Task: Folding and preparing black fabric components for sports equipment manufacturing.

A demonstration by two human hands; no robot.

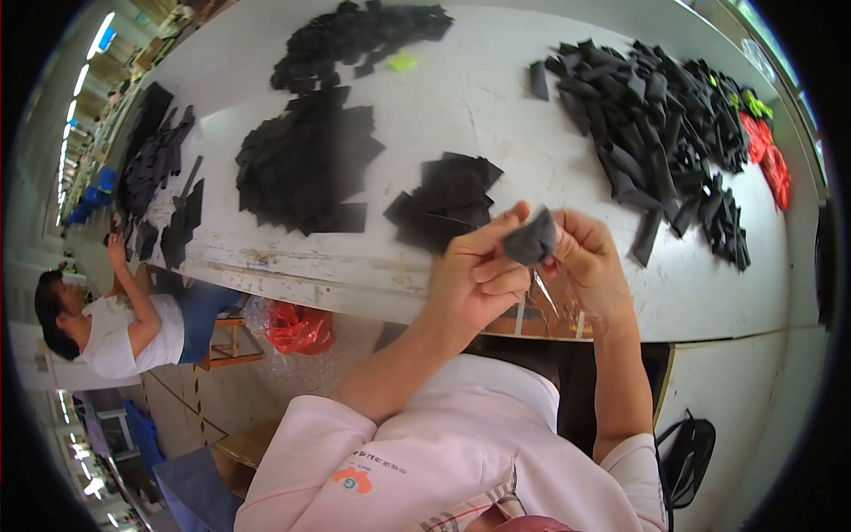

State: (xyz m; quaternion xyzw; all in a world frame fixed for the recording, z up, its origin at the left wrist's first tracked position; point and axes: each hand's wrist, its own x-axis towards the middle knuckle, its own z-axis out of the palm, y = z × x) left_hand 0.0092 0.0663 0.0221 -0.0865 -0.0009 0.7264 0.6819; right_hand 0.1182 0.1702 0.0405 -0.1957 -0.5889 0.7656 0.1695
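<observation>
White table (496,133) bears black fabric heaps (306,164); both hands (474,279) apparently pinch one dark piece (530,239).

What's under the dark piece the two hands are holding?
Below the dark fabric piece, a thin metal tool shows between the left hand and right hand. Its handles are covered by the fingers.

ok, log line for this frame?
left hand: shut on dark fabric piece | right hand: pinching the piece too | white table: black fabric piles
</observation>
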